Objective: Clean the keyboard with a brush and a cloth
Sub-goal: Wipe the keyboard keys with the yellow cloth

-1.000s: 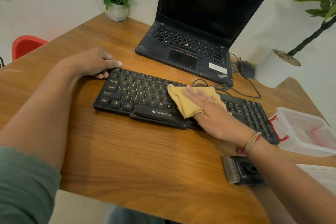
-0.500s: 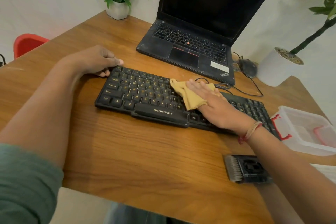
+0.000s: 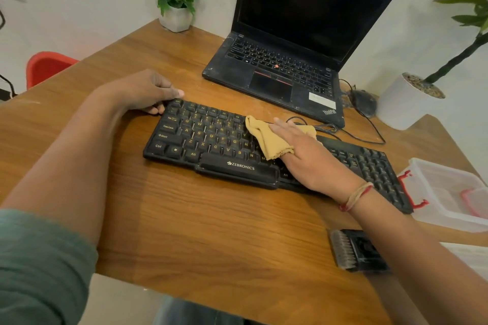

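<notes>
Head view: the keyboard [image 3: 211, 137] lies slantwise on the tabletop [image 3: 211, 232], with bare wood toward the near edge, a laptop [image 3: 285, 71] behind and a plastic box [image 3: 449, 192] just beside its right end. The left grip [image 3: 142, 92] curls round its far-left corner. The right grip [image 3: 306, 158], fingers straight, presses the cloth [image 3: 269, 140] onto the middle keys. The brush [image 3: 353, 249] lies near the front edge.

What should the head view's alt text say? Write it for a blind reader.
A right hand presses a yellow cloth onto a black Zebronics keyboard while the left hand holds its corner. A brush lies nearby; an open ThinkPad laptop stands behind.
</notes>
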`<action>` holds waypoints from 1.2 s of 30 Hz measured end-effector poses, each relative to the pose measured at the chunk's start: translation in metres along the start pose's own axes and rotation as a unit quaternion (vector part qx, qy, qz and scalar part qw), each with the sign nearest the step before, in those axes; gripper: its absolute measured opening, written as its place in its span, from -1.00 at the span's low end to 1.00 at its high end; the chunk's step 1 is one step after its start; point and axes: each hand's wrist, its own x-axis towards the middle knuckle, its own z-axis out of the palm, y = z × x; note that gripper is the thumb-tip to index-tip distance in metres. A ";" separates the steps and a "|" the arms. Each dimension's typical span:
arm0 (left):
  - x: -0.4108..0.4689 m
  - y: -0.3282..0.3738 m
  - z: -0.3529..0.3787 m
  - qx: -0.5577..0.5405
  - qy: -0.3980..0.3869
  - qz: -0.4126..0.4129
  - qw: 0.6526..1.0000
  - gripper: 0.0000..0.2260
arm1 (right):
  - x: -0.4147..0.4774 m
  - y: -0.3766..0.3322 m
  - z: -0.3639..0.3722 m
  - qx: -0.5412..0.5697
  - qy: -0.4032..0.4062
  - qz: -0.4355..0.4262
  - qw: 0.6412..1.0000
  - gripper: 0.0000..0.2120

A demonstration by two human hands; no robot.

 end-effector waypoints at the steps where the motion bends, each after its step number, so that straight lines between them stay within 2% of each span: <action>1: 0.000 -0.001 0.000 0.002 0.001 -0.001 1.000 -0.74 | -0.002 -0.001 -0.001 0.000 0.011 0.000 1.000 -0.51; 6: 0.001 0.000 -0.001 0.004 -0.006 -0.005 1.000 -0.73 | 0.003 -0.010 -0.003 -0.030 0.038 0.007 0.999 -0.57; 14: 0.002 -0.001 -0.001 0.007 -0.007 -0.008 1.000 -0.73 | 0.014 -0.007 -0.014 -0.063 0.000 0.037 0.997 -0.60; 18: 0.000 0.000 -0.001 0.005 -0.005 -0.002 1.000 -0.75 | 0.021 -0.009 -0.013 -0.139 -0.008 0.046 0.989 -0.57; 20: 0.000 -0.001 -0.001 0.008 -0.005 0.001 1.000 -0.73 | 0.029 -0.006 -0.015 -0.113 0.002 0.045 0.993 -0.60; 22: 0.000 -0.001 -0.001 0.009 -0.008 0.001 1.000 -0.73 | 0.034 -0.003 -0.020 0.015 0.049 0.074 0.996 -0.67; 23: 0.000 -0.001 -0.001 0.008 -0.010 0.001 1.000 -0.73 | 0.033 0.000 -0.025 0.133 0.095 0.114 0.980 -0.71; 24: 0.000 -0.001 -0.002 0.009 -0.012 0.001 1.000 -0.73 | 0.030 0.004 -0.030 0.285 0.136 0.167 0.934 -0.76; 26: 0.001 -0.001 -0.002 0.008 -0.013 0.000 1.000 -0.73 | 0.020 0.010 -0.044 0.530 0.208 0.210 0.795 -0.84; 28: 0.001 -0.001 -0.002 0.007 -0.012 0.000 1.000 -0.73 | 0.008 0.017 -0.060 0.626 0.299 0.206 0.690 -0.87; 29: 0.002 -0.001 -0.001 0.007 -0.012 0.001 1.000 -0.73 | 0.004 0.020 -0.067 0.643 0.340 0.204 0.655 -0.87; 30: 0.002 -0.001 -0.002 0.006 -0.013 0.002 1.000 -0.73 | 0.001 0.023 -0.072 0.635 0.374 0.204 0.644 -0.86; 31: 0.002 -0.001 -0.002 0.006 -0.014 0.003 1.000 -0.73 | -0.001 0.026 -0.076 0.594 0.401 0.214 0.664 -0.85; 32: 0.002 -0.002 -0.002 0.004 -0.014 0.004 1.000 -0.72 | -0.003 0.026 -0.076 0.534 0.401 0.226 0.709 -0.82; 34: 0.003 -0.003 -0.001 0.004 -0.013 0.004 1.000 -0.72 | -0.007 0.023 -0.068 0.326 0.350 0.205 0.854 -0.76; 35: 0.004 -0.004 -0.001 0.005 -0.012 0.004 1.000 -0.72 | -0.009 0.021 -0.059 0.224 0.303 0.160 0.912 -0.77; 36: 0.004 -0.004 -0.001 0.006 -0.011 0.004 1.000 -0.71 | -0.011 0.015 -0.049 0.143 0.246 0.117 0.951 -0.80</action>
